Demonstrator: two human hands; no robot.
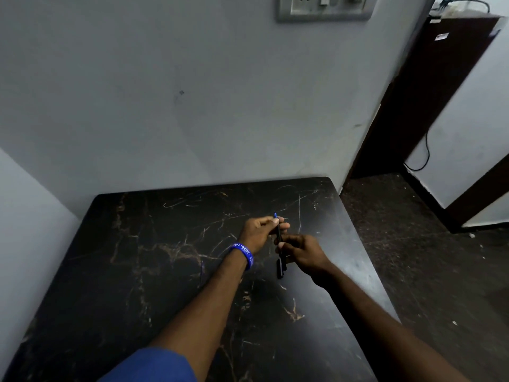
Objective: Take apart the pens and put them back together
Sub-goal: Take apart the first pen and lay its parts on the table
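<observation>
A slim dark pen [279,233] with a blue tip pointing away from me is held above the black table [154,271]. My left hand [260,232] pinches its front end, just behind the blue tip. My right hand [301,250] grips the rear part of the barrel. A dark pen piece [280,268], perhaps a cap, shows just below my right hand's fingers; whether it lies on the table or is held is unclear. A thin blue part [202,271] lies on the table left of my left forearm.
The table stands in a corner, with grey walls behind and to the left. Its right edge [366,260] drops to a dark floor. A dark cabinet [429,92] stands at the far right. A switch plate [325,8] is on the wall above.
</observation>
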